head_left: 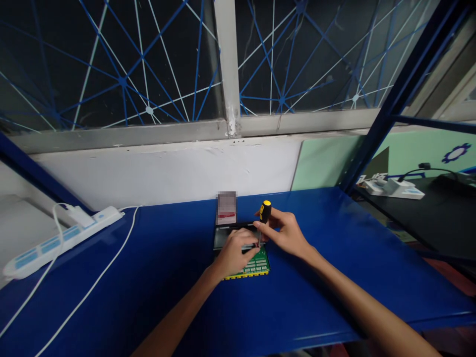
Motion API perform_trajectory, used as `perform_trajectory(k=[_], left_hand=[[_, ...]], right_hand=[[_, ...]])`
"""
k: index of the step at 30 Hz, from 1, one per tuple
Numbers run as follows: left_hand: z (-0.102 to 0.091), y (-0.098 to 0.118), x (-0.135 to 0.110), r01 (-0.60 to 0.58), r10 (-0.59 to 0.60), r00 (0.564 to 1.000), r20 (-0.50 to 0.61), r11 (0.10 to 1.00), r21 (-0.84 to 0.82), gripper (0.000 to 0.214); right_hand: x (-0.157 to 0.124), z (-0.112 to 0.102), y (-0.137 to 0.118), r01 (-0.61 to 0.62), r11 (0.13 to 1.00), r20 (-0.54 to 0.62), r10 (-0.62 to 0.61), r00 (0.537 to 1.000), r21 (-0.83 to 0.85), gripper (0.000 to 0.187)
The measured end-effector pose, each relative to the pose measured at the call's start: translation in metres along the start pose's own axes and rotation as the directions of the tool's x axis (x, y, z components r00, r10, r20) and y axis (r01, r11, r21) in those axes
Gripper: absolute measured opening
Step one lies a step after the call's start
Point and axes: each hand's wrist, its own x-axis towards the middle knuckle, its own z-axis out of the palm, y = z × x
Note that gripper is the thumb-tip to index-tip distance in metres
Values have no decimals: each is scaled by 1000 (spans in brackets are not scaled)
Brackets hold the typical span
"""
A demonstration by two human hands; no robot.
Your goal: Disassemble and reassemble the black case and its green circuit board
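Note:
My right hand grips the black-and-yellow handle of a screwdriver, which stands nearly upright with its shaft pointing down. The tip meets the far part of a green circuit board with a yellow strip along its near edge. Over the board's left side lies my left hand, its thumb and fingers closed together close to the screwdriver tip. What those fingers hold, if anything, is hidden. Just behind the board is a dark grey tray or case, partly covered by my left hand.
A blurred-out card or box is behind the case on the blue table. At the left sits a white power strip with trailing cables. Another power strip rests on a dark table at the right. Blue frame posts flank the table.

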Motion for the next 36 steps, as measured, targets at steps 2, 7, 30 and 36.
perform_trajectory(k=[2,7,30,36], left_hand=[[2,0,3,-1,0,999,-32,1000,-11,7],[6,4,21,-7,4,997,-80,1000,-29,10],[-53,4,-15,-26,40,995,92,989,-145,14],[-50,8,-16,-34,63,983,174,986,-165,10]], right_hand=[[1,-3,-3,12,1000,-31,-12,999,22,24],[8,-23,-10,49,996,-245,-30,969,71,21],[-7,13,-22,-24,983,70,11,997,180,21],[-13,27,-24,17,989,111,-34,993,148,25]])
